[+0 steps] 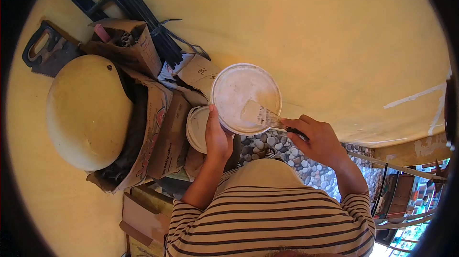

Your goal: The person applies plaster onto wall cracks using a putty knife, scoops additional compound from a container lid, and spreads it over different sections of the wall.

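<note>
My left hand (219,138) grips a round white tub lid (243,84) by its left edge, thumb along the rim and fingers partly hidden beneath. The lid has a raised rim, and a dull whitish film covers its face; whether a tub is under it I cannot tell. In my right hand (319,141) is a putty knife (267,117), gripped by its dark handle. Its smeared blade overlaps the lower right of the lid, pointing up and left. Just left of my left wrist stands a white tub (197,130), partly covered by that hand.
A yellow wall (334,42) with white streaks at the right rises in front. Cardboard boxes (165,137), a cream helmet (88,113), dark rods (138,13) and a handsaw (52,51) crowd the left. Pebble-patterned flooring (315,175) shows below; a wooden strip (397,166) is at right.
</note>
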Demonstrator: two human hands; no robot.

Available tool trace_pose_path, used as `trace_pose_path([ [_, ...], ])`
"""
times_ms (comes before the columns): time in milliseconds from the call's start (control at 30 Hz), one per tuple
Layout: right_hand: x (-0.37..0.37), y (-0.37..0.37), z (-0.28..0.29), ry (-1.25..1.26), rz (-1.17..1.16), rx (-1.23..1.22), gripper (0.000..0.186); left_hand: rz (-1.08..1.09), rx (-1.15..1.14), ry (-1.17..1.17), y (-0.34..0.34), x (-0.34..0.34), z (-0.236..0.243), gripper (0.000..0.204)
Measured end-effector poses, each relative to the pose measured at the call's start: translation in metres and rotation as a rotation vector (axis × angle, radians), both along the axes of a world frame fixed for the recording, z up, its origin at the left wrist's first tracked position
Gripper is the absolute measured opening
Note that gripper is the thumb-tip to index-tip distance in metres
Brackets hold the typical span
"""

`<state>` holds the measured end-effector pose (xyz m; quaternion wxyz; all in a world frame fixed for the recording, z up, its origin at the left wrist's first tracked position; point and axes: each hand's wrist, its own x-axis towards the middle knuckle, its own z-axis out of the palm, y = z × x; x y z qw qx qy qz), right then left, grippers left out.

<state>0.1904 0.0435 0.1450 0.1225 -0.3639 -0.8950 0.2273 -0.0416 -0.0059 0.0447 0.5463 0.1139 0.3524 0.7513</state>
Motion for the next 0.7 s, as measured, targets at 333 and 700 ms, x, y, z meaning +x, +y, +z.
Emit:
trace_pose_path([
  [333, -0.037, -0.024, -0.019, 0.041, -0.024, 0.026, 0.033, -0.049, -0.014, -0.045, -0.004, 0.016, -0.008, 0.061],
  [700, -0.041, -0.008, -0.017, 0.183, -0.083, 0.087, 0.031, 0.068, -0.003, 0.002, -0.004, 0.016, -0.012, 0.057],
])
